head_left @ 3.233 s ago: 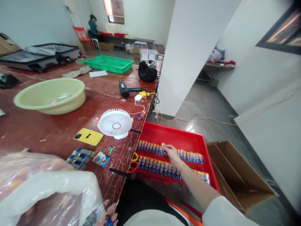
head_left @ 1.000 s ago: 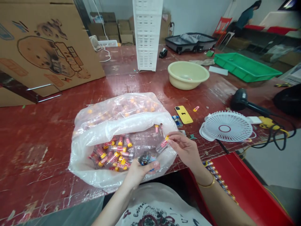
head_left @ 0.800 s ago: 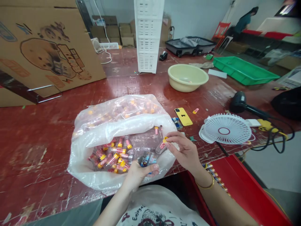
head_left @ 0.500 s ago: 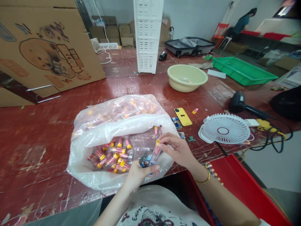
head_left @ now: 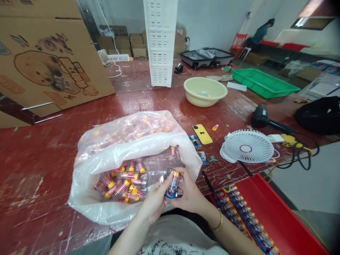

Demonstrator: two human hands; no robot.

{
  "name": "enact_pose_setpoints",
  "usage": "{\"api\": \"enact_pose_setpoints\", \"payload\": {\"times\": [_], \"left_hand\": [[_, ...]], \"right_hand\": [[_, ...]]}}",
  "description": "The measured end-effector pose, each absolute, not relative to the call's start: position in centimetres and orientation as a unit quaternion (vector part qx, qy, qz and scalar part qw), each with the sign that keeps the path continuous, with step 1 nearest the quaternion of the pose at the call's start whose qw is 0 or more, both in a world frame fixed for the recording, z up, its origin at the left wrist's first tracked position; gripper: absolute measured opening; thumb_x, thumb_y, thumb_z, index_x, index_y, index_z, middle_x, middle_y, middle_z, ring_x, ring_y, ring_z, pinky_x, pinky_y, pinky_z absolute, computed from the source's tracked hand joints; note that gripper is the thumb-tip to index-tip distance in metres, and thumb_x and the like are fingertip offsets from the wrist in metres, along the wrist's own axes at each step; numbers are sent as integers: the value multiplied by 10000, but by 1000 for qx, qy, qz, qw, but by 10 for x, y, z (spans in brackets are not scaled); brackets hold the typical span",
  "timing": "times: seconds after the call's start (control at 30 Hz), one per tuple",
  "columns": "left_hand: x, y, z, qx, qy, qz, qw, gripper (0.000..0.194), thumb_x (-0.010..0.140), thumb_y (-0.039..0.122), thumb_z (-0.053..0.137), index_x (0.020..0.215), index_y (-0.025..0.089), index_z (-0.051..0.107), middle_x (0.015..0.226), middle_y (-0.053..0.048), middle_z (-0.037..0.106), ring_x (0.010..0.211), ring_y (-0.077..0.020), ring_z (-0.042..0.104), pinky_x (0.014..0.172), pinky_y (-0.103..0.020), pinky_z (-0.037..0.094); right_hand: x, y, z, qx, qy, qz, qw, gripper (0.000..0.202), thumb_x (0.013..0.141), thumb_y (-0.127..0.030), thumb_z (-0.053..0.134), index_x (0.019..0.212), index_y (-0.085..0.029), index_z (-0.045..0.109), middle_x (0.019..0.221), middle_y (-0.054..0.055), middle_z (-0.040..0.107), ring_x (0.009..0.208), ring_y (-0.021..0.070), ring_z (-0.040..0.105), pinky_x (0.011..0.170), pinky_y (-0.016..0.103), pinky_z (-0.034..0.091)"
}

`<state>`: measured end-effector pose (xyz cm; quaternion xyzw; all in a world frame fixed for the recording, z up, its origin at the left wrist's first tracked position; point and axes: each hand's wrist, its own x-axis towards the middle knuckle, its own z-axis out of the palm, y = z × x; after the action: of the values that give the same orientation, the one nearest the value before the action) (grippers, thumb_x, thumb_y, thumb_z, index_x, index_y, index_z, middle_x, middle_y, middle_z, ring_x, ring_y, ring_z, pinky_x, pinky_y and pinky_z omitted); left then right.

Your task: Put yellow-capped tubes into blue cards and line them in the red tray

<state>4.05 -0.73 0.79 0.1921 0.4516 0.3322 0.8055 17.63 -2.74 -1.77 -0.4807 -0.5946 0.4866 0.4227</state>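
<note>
At the front edge of the bag, both my hands are closed together around one small item. It is a clear tube with a yellow cap (head_left: pixel 175 173), set against a small blue printed packet (head_left: pixel 171 193). My left hand (head_left: pixel 155 196) grips from the left, its thumb on the packet. My right hand (head_left: pixel 190 194) wraps round the right side, fingers near the cap and lower edge. The open translucent plastic bag (head_left: pixel 132 141) lies just beyond. Inside it are several yellow-capped tubes with pink-red contents (head_left: pixel 124 186). My fingers hide part of the packet.
A red tray (head_left: pixel 278 205) at my lower right holds rows of blue packs. On the table are a yellow phone (head_left: pixel 202 134), white fan (head_left: pixel 247 146), hair dryer (head_left: pixel 261 117), cream basin (head_left: pixel 204 91), green tray (head_left: pixel 262 83) and large cardboard box (head_left: pixel 55 53).
My right hand has come down from the tube's cap to beside my left hand. Tube and packet are now held together between both hands. The view has shifted, revealing more of the red tray.
</note>
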Motion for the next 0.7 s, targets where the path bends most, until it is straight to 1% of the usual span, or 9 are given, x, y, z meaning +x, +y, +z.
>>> {"api": "enact_pose_setpoints", "payload": {"times": [0.07, 0.13, 0.23, 0.33, 0.47, 0.57, 0.63, 0.7], "left_hand": [[37, -9, 5, 228, 454, 333, 795, 315, 665, 387, 797, 838, 128, 751, 674, -51, 727, 630, -142, 636, 625, -216, 497], [34, -11, 2, 253, 451, 346, 783, 294, 659, 351, 808, 860, 143, 755, 723, -47, 741, 679, -147, 642, 679, -224, 493], [34, -13, 0, 250, 443, 360, 782, 264, 689, 352, 787, 857, 152, 757, 742, -50, 747, 683, -152, 646, 688, -241, 495], [36, -13, 1, 238, 435, 365, 788, 235, 687, 320, 794, 854, 158, 756, 740, -44, 748, 661, -143, 646, 669, -237, 498], [39, -13, 2, 234, 426, 372, 791, 254, 691, 301, 794, 898, 160, 753, 762, -43, 754, 668, -141, 651, 714, -245, 501], [39, -13, 3, 239, 430, 371, 787, 240, 684, 314, 797, 852, 149, 753, 744, -47, 752, 677, -146, 653, 720, -243, 498], [38, -13, 4, 247, 436, 366, 784, 242, 687, 330, 792, 831, 140, 751, 734, -51, 750, 678, -149, 652, 716, -244, 498], [38, -13, 5, 254, 442, 363, 780, 258, 682, 339, 792, 836, 137, 748, 738, -53, 750, 684, -161, 655, 721, -258, 503]], "right_hand": [[180, -25, -16, -486, -618, 440, 434, 682, 597, -112, 750, 1153, -243, 377, 1084, 45, 503, 989, 204, 564, 862, 356, 502], [182, -24, -16, -481, -633, 424, 434, 693, 595, -161, 773, 1154, -236, 369, 1085, 48, 504, 1015, 213, 558, 899, 360, 481], [181, -26, -19, -476, -633, 430, 432, 734, 593, -200, 790, 1165, -239, 333, 1089, 58, 515, 1000, 212, 576, 857, 336, 498], [179, -29, -23, -474, -632, 427, 440, 726, 601, -160, 760, 1168, -243, 314, 1073, 56, 521, 984, 206, 584, 836, 323, 502], [178, -29, -25, -464, -630, 435, 446, 650, 607, -115, 715, 1127, -237, 344, 1060, 49, 512, 953, 193, 588, 816, 313, 504], [178, -29, -25, -471, -617, 431, 460, 655, 603, -108, 711, 1130, -241, 345, 1085, 56, 509, 966, 196, 583, 828, 321, 500], [178, -29, -24, -471, -609, 435, 467, 661, 612, -131, 728, 1136, -249, 342, 1090, 55, 511, 978, 199, 580, 844, 328, 496], [179, -30, -23, -457, -593, 459, 478, 716, 602, -201, 782, 1158, -260, 334, 1120, 61, 502, 1014, 210, 568, 866, 340, 492]]}}
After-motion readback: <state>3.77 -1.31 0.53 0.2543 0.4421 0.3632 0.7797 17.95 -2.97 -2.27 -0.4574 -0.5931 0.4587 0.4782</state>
